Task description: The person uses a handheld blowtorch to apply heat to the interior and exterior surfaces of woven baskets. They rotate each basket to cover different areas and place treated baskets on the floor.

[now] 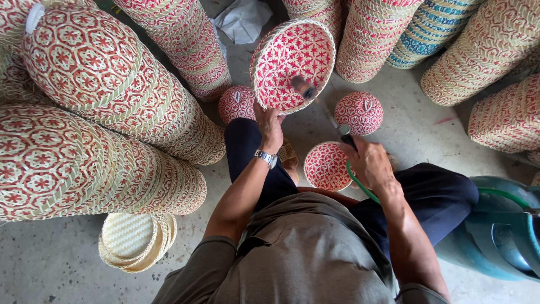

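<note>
Basket (292,62) in my left hand (270,126): woven red and natural strips, matt, rough. Torch (323,110) in my right hand (368,163): dull metal tube, green glossy hose (360,186). Gas cylinder (500,231): smooth painted metal. Floor (56,253): rough matt concrete. Wristwatch (265,157): shiny metal.
</note>
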